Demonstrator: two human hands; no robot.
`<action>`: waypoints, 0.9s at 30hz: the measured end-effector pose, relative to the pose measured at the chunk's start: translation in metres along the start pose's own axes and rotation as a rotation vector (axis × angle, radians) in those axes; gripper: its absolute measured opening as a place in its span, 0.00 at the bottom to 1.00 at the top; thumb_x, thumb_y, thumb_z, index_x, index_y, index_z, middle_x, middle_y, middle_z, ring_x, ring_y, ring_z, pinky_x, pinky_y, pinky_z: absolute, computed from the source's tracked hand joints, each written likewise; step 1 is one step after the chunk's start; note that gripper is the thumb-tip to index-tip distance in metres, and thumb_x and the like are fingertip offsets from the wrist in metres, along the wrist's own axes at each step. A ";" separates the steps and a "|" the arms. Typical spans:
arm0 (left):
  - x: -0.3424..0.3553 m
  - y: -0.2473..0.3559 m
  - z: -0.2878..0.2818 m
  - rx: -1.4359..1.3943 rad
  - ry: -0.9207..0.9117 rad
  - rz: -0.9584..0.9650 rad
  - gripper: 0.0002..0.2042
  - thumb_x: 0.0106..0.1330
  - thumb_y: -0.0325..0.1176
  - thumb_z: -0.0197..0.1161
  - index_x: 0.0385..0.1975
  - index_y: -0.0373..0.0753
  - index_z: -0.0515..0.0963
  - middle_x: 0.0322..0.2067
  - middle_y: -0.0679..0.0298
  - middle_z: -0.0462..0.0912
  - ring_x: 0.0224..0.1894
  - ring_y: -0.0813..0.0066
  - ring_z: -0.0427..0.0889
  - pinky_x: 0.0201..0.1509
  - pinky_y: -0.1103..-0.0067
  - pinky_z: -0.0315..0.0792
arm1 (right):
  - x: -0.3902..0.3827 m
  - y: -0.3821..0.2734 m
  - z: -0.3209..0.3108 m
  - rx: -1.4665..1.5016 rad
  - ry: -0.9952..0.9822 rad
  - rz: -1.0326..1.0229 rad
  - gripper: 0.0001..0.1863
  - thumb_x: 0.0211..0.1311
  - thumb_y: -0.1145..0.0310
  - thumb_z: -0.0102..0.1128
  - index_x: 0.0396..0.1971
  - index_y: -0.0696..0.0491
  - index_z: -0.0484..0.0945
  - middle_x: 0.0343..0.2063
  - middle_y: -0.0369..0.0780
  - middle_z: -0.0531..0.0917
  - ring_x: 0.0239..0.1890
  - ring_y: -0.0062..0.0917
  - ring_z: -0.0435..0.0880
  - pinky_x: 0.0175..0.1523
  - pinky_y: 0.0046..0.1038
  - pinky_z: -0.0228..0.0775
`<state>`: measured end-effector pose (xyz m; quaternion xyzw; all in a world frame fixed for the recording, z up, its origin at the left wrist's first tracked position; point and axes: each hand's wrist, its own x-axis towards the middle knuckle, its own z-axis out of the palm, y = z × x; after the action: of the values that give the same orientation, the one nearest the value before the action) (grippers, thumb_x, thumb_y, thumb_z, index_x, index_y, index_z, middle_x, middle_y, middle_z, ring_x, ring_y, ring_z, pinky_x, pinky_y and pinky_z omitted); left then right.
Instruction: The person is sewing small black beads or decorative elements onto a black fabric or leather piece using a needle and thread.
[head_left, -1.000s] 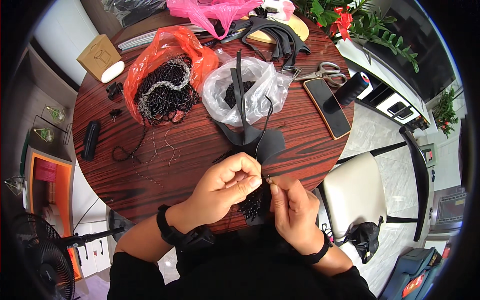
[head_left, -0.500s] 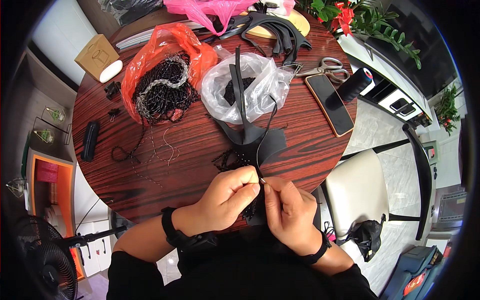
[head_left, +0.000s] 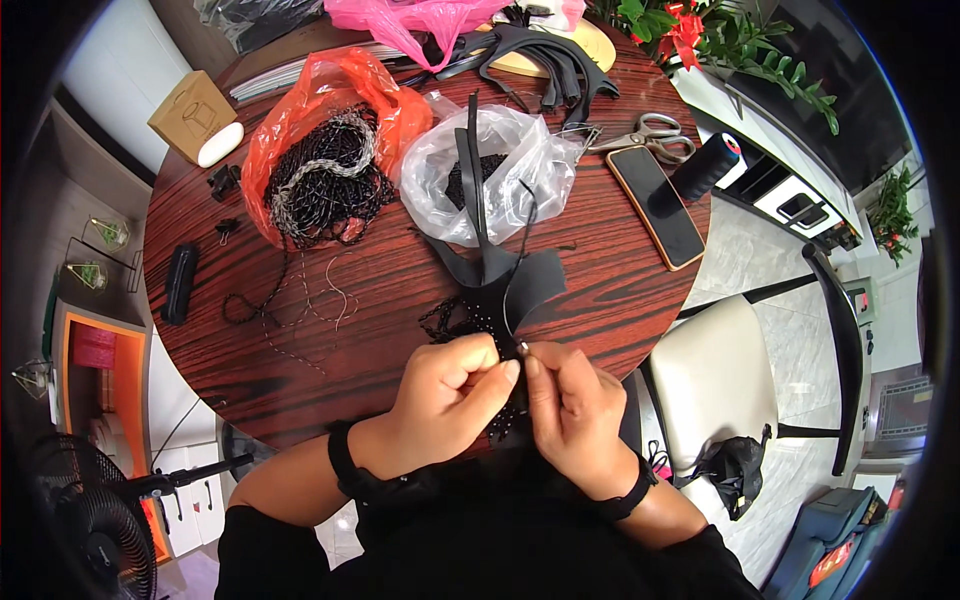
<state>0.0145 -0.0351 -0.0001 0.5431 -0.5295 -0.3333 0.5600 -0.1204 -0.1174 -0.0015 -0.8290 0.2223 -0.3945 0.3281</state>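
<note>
A dark, flat, leather-like piece (head_left: pixel 540 278) with long upright straps and rows of small holes or dots lies at the table's near edge. My left hand (head_left: pixel 455 395) is closed in a pinch on its lower part. Beside it, the fingertips of my right hand (head_left: pixel 575 415) press together on a thin dark cord (head_left: pixel 507 308), where a small silvery tip shows. That cord arcs up over the piece toward a clear plastic bag (head_left: pixel 425 195). Dark beaded-looking strands (head_left: pixel 448 320) bunch under and left of my hands. My fingers hide the exact grip.
An orange-red bag (head_left: pixel 405 105) holds black and grey cord (head_left: pixel 325 185). Scissors (head_left: pixel 655 138), a phone (head_left: pixel 656 208) and a black thread spool (head_left: pixel 706 168) lie at right. A black case (head_left: pixel 180 283) sits at left. A chair (head_left: pixel 715 380) stands right of the table.
My right hand has shifted slightly left and up. The cord's loop has swung left and bends more widely. The left hand keeps its pinch.
</note>
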 end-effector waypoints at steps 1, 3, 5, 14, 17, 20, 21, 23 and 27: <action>0.001 0.002 0.001 -0.044 0.016 -0.063 0.09 0.65 0.25 0.51 0.21 0.36 0.65 0.16 0.72 0.64 0.19 0.88 0.58 0.21 0.84 0.54 | -0.001 0.001 -0.002 0.015 -0.001 0.037 0.03 0.56 0.80 0.56 0.31 0.58 0.74 0.15 0.39 0.75 0.14 0.22 0.74 0.21 0.21 0.64; 0.002 0.003 0.004 -0.087 0.036 -0.125 0.08 0.65 0.26 0.51 0.22 0.35 0.66 0.16 0.72 0.65 0.19 0.89 0.58 0.21 0.85 0.55 | -0.002 0.001 -0.004 0.032 -0.004 0.072 0.03 0.57 0.80 0.55 0.31 0.58 0.74 0.15 0.39 0.76 0.14 0.21 0.74 0.21 0.21 0.65; 0.003 0.005 0.008 -0.120 0.059 -0.126 0.06 0.66 0.27 0.51 0.27 0.34 0.70 0.17 0.72 0.66 0.20 0.90 0.59 0.22 0.87 0.56 | -0.003 0.002 -0.006 0.035 -0.026 0.071 0.03 0.57 0.80 0.55 0.31 0.58 0.74 0.16 0.38 0.76 0.15 0.21 0.75 0.22 0.20 0.65; 0.000 0.001 0.004 0.102 -0.019 0.028 0.05 0.66 0.26 0.52 0.35 0.33 0.75 0.24 0.64 0.78 0.23 0.83 0.74 0.27 0.85 0.67 | 0.002 -0.001 -0.011 -0.017 -0.038 0.024 0.03 0.57 0.80 0.54 0.31 0.59 0.75 0.16 0.39 0.76 0.17 0.20 0.75 0.24 0.19 0.66; -0.001 -0.002 0.005 0.127 -0.004 0.073 0.05 0.65 0.26 0.52 0.35 0.32 0.75 0.26 0.61 0.80 0.24 0.80 0.76 0.28 0.85 0.69 | 0.002 -0.001 -0.009 -0.005 -0.020 0.028 0.02 0.58 0.80 0.54 0.31 0.59 0.75 0.16 0.38 0.76 0.16 0.18 0.75 0.23 0.18 0.65; -0.002 -0.002 0.006 0.145 0.004 0.097 0.05 0.65 0.25 0.53 0.34 0.32 0.75 0.26 0.61 0.80 0.24 0.80 0.77 0.28 0.85 0.69 | 0.001 -0.004 -0.009 0.048 -0.022 0.091 0.03 0.57 0.79 0.55 0.31 0.58 0.75 0.16 0.39 0.77 0.16 0.21 0.75 0.22 0.20 0.65; -0.002 -0.003 0.006 0.151 0.006 0.098 0.05 0.65 0.26 0.53 0.34 0.32 0.75 0.25 0.61 0.79 0.23 0.81 0.76 0.27 0.85 0.69 | 0.001 -0.005 -0.010 0.093 -0.033 0.151 0.03 0.57 0.78 0.55 0.32 0.57 0.75 0.16 0.39 0.77 0.16 0.25 0.77 0.22 0.22 0.66; 0.000 -0.001 0.006 0.157 0.008 0.104 0.05 0.65 0.26 0.53 0.34 0.32 0.75 0.24 0.62 0.79 0.23 0.82 0.76 0.26 0.85 0.68 | 0.001 -0.004 -0.011 0.138 -0.042 0.208 0.04 0.56 0.78 0.56 0.32 0.57 0.75 0.16 0.40 0.77 0.16 0.29 0.78 0.22 0.24 0.67; 0.006 0.003 0.003 0.136 0.015 0.020 0.04 0.64 0.25 0.54 0.34 0.33 0.75 0.19 0.66 0.76 0.20 0.86 0.72 0.25 0.86 0.66 | 0.000 0.002 -0.014 0.134 -0.041 0.148 0.03 0.57 0.77 0.56 0.32 0.57 0.75 0.17 0.40 0.78 0.16 0.27 0.78 0.22 0.24 0.67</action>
<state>0.0123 -0.0406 0.0039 0.5770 -0.5523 -0.2867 0.5289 -0.1318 -0.1240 0.0032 -0.7944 0.2494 -0.3660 0.4157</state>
